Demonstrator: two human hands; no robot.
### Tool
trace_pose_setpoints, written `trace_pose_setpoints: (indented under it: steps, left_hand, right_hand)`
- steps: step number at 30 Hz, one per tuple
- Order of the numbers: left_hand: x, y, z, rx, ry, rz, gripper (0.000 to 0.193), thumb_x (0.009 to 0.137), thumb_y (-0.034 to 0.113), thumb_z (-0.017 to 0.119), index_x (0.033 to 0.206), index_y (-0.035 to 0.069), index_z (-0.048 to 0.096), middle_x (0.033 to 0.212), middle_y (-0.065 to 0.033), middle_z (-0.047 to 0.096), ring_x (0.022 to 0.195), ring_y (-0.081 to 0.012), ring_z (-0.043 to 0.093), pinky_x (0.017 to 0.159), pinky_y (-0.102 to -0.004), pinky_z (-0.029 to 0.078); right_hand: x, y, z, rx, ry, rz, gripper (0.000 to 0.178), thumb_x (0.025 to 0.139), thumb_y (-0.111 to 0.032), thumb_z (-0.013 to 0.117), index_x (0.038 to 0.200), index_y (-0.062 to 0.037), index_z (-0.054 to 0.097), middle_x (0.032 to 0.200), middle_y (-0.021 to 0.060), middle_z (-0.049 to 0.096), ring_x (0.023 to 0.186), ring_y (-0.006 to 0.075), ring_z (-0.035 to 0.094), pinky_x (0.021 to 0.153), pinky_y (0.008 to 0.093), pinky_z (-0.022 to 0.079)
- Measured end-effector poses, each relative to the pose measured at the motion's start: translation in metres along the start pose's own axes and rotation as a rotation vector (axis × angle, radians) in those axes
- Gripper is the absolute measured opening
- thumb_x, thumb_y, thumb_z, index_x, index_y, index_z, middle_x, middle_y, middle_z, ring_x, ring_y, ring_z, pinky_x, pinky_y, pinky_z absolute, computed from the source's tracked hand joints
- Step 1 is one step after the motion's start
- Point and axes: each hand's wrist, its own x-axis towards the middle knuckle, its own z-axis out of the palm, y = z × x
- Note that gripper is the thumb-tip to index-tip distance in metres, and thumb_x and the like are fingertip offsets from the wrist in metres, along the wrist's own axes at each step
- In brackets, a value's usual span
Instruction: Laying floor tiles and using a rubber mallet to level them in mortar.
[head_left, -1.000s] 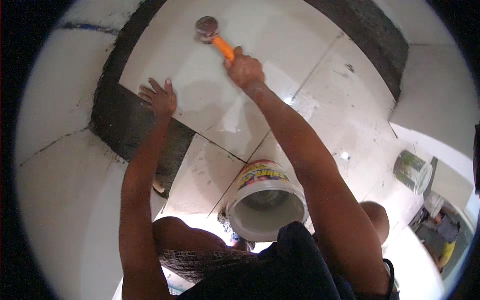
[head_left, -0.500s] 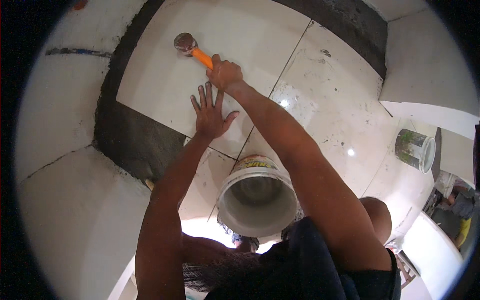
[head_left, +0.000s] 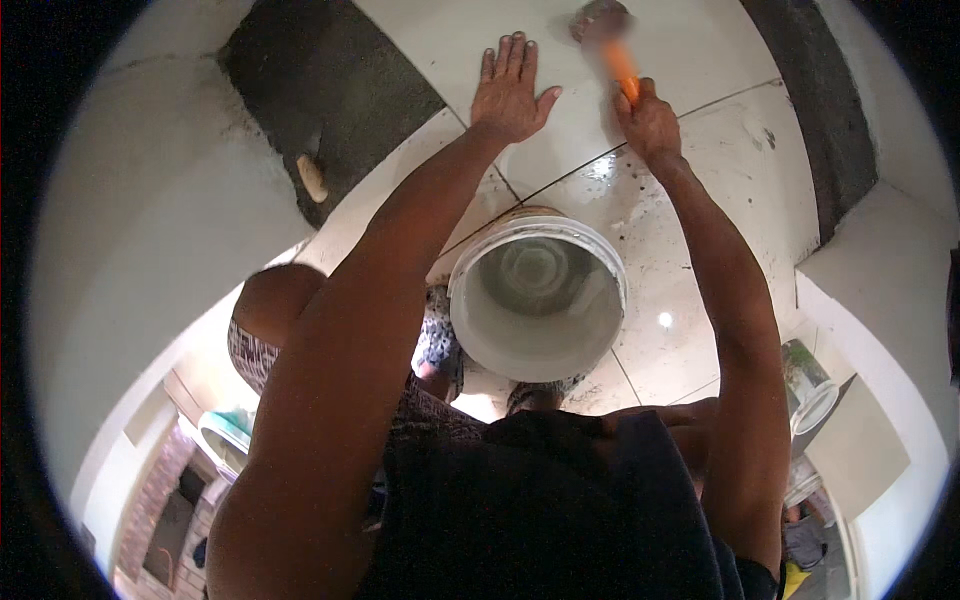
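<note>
My right hand (head_left: pixel 652 125) grips the orange handle of a mallet (head_left: pixel 612 48) whose dark round head is blurred above the pale floor tile (head_left: pixel 440 30); whether it touches the tile I cannot tell. Flat on that same tile, with fingers stretched forward, lies my left hand (head_left: pixel 508 95). Below and between my forearms stands a white bucket (head_left: pixel 540 300) with its mouth toward me, and what looks like shallow cloudy liquid or residue shows at its bottom.
Dark mortar bed (head_left: pixel 330 90) borders the tile at left, with a small tan object (head_left: pixel 311 178) lying on it. Another dark strip (head_left: pixel 800 110) runs along the right wall. A stained bucket (head_left: pixel 805 385) rests at the right. Smudged tiles (head_left: pixel 660 230) lie nearby.
My view has turned and shifted, so tiles and bucket sit differently. The mallet in my right hand is now farther right, apart from my left hand, which stays flat on the tile.
</note>
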Motion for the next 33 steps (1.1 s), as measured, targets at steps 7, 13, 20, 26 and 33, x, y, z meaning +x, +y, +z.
trace_pose_setpoints:
  steps: [7, 13, 20, 26, 33]
  left_hand:
    - [-0.033, 0.008, -0.018, 0.126, -0.143, -0.061, 0.08, 0.105, 0.059, 0.026, 0.163, 0.003, 0.017, 0.168, -0.0242, 0.013, 0.157, -0.04, 0.008, 0.127, -0.0525, 0.006]
    - [-0.04, 0.012, -0.016, 0.153, -0.142, -0.058, 0.08, 0.105, 0.062, 0.03, 0.163, 0.009, 0.019, 0.168, -0.0242, 0.013, 0.157, -0.0404, 0.01, 0.127, -0.0537, 0.008]
    - [-0.04, 0.01, -0.016, 0.041, -0.117, -0.07, 0.08, 0.104, 0.062, 0.034, 0.163, 0.01, 0.021, 0.168, -0.0248, 0.014, 0.156, -0.0418, 0.011, 0.127, -0.0552, 0.008]
    - [-0.022, 0.012, -0.023, -0.004, -0.212, -0.186, 0.085, 0.1, 0.067, 0.038, 0.162, 0.011, 0.025, 0.167, -0.0264, 0.013, 0.155, -0.0457, 0.007, 0.124, -0.0626, 0.007]
    - [-0.001, 0.011, -0.026, 0.045, -0.253, -0.203, 0.09, 0.097, 0.076, 0.028, 0.163, 0.015, 0.025, 0.167, -0.0276, 0.013, 0.156, -0.047, 0.002, 0.121, -0.0674, 0.001]
  right_hand:
    - [-0.005, 0.016, -0.018, -0.109, -0.057, -0.095, 0.041, 0.101, -0.042, 0.054, 0.118, -0.0058, 0.046, 0.085, 0.0282, 0.07, 0.081, 0.0495, 0.069, 0.073, 0.0599, 0.055]
    - [-0.026, 0.028, -0.02, -0.074, -0.118, -0.199, 0.041, 0.102, -0.042, 0.054, 0.117, -0.0048, 0.045, 0.084, 0.0272, 0.07, 0.079, 0.0498, 0.069, 0.069, 0.0593, 0.054]
    - [-0.023, 0.009, -0.015, 0.068, -0.07, -0.081, 0.04, 0.103, -0.041, 0.055, 0.116, -0.0032, 0.051, 0.083, 0.0257, 0.069, 0.078, 0.044, 0.07, 0.068, 0.0511, 0.054]
    - [0.077, -0.062, -0.011, -0.056, -0.024, -0.246, 0.046, 0.102, -0.045, 0.052, 0.116, -0.0011, 0.049, 0.084, 0.0303, 0.069, 0.081, 0.0499, 0.069, 0.071, 0.0568, 0.056]
    - [0.095, -0.135, 0.007, -0.115, -0.134, -0.324, 0.048, 0.101, -0.043, 0.05, 0.126, -0.0023, 0.048, 0.089, 0.0267, 0.072, 0.087, 0.0457, 0.072, 0.076, 0.0536, 0.059]
